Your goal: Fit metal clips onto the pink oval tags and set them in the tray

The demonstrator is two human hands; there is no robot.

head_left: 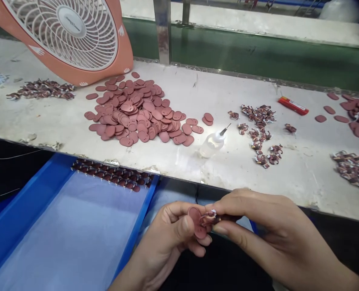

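My left hand (173, 232) is closed round reddish-brown oval bases (200, 231), seemingly two of them, pinched between thumb and fingers. Between the thumb and fingers of my right hand (255, 226) is a small brown and white figurine (209, 218), held against the bases. Its finer shape is partly hidden by my fingertips. On the bench just beyond my hands stands a clear bottle (212, 144) with a thin needle tip. A large heap of oval bases (137, 115) lies to its left, and a cluster of similar figurines (259, 115) to its right.
An orange fan (106, 74) stands at the back left. Below the bench edge, a blue tray (100, 226) holds rows of mounted figurines (115, 176). A red packet (292, 106) and more figurines (353, 171) lie at right.
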